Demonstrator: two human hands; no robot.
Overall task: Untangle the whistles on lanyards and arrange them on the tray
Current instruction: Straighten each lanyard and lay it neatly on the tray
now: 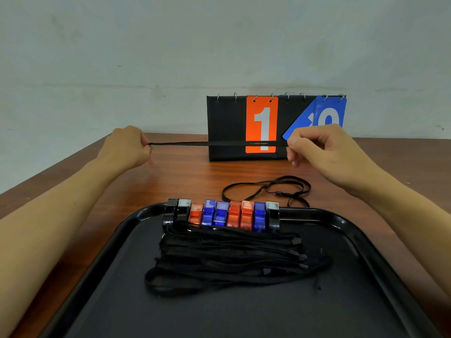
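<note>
Stretching one lanyard [217, 143] taut above the table, left hand [129, 147] and right hand [317, 147] each pinching an end. Nine whistles [220, 214] already sit lined up on the tray [341, 220]. Next up, I'd guess: laying this one beside them, then that loose lanyard [268, 189] behind.

Nine whistles [220, 214] rowed on black tray [341, 219]; black lanyard [214, 143] taut above.

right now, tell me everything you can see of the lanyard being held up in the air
The held lanyard is a thin, flat black cord, woven-looking, pulled taut and nearly level above the table. The left hand grips one end; the right hand pinches the other. It crosses in front of the scoreboard. No whistle shows on it.
</note>
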